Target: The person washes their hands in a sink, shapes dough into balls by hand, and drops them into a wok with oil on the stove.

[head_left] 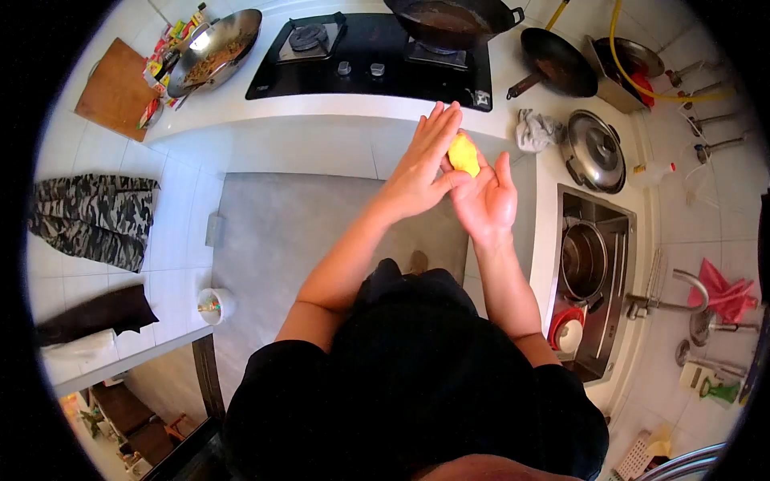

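A flat, bright yellow piece of something soft-looking [464,156] lies against the fingers of my right hand [488,200], whose palm faces up with the thumb spread. My left hand [421,168] is beside it with fingers stretched out, its thumb reaching to the lower edge of the yellow piece. Both hands are in the air in front of the counter edge, below the black gas stove [369,64].
A dark wok [449,24] sits on the right burner. Left of the stove is a steel wok [215,56] with food; right are a black pan [559,62], a cloth [537,131] and a lidded pot [595,151]. The sink [597,353] holds a pot and bowls.
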`<state>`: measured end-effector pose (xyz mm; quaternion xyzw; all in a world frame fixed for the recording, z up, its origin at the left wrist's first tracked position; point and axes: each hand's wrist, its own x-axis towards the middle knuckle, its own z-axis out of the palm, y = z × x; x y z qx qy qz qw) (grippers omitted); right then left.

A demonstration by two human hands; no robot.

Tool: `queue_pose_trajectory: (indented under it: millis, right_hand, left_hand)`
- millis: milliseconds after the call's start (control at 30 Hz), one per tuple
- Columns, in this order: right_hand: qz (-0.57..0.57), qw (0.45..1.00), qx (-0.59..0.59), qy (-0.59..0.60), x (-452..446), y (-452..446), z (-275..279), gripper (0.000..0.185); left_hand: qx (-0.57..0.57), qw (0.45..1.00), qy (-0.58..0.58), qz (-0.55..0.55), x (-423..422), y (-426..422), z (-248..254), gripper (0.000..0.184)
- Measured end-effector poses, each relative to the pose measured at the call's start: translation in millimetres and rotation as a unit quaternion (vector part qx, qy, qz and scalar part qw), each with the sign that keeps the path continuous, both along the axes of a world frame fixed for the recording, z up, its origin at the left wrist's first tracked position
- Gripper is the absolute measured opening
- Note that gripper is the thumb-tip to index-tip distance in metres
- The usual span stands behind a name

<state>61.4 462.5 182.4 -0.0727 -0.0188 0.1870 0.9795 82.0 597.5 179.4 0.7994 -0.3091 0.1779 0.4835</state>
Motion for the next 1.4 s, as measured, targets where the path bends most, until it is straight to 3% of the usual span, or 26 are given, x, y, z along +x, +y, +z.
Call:
queue_pose_trajectory:
  millis: [100, 300, 400, 433, 533, 667, 733, 833, 900, 1000, 1067, 1200, 1300, 1400]
  right_hand:
    - [0.037, 0.999, 0.004, 0.005, 29, -8, 1, 0.063]
    - [0.036, 0.999, -0.019, 0.021, 79, -12, 0, 0.059]
    - [0.078, 0.997, 0.006, -0.024, 107, -15, -8, 0.056]
    - [0.039, 0.998, -0.039, 0.014, 112, -6, 5, 0.054]
    - [0.063, 0.995, -0.069, 0.022, 137, 9, 10, 0.051]
    - [0.065, 0.979, -0.192, -0.017, 170, 29, 16, 0.043]
    - [0.05, 0.947, -0.314, -0.042, 191, 26, 28, 0.036]
    - [0.003, 0.862, -0.497, -0.103, 236, 9, 53, 0.037]
    - [-0.045, 0.756, -0.627, -0.184, 272, -2, 78, 0.04]
    - [-0.082, 0.53, -0.783, -0.316, 344, -22, 98, 0.04]
    - [-0.036, 0.483, -0.823, -0.296, 384, -29, 102, 0.041]
    - [-0.009, 0.15, -0.914, -0.377, 455, -31, 74, 0.03]
    - [0.031, 0.112, -0.922, -0.37, 497, -40, 35, 0.026]
    - [0.143, 0.185, -0.952, -0.199, 502, -21, 31, 0.028]
  left_hand:
    - [0.021, 1.0, -0.003, 0.016, 29, -3, 1, 0.076]
    - [0.0, 1.0, 0.003, 0.028, 81, -5, -4, 0.083]
    - [-0.018, 0.999, 0.025, -0.011, 104, 5, 1, 0.085]
    - [-0.026, 0.999, 0.029, -0.025, 117, 11, -2, 0.083]
    - [-0.129, 0.979, 0.126, -0.096, 151, 34, -6, 0.079]
    - [-0.15, 0.97, 0.17, -0.092, 173, 66, 0, 0.072]
    - [-0.277, 0.935, 0.182, -0.123, 187, 84, -11, 0.065]
    - [-0.285, 0.934, 0.197, -0.084, 196, 124, -18, 0.063]
    - [-0.259, 0.945, 0.198, -0.026, 202, 149, -31, 0.06]
    - [-0.282, 0.924, 0.255, 0.041, 204, 174, -63, 0.054]
    - [-0.297, 0.905, 0.297, 0.07, 199, 184, -79, 0.05]
    - [-0.284, 0.886, 0.353, 0.096, 193, 197, -98, 0.044]
    - [-0.267, 0.881, 0.377, 0.101, 194, 204, -110, 0.042]
    - [-0.255, 0.877, 0.395, 0.099, 197, 209, -117, 0.041]
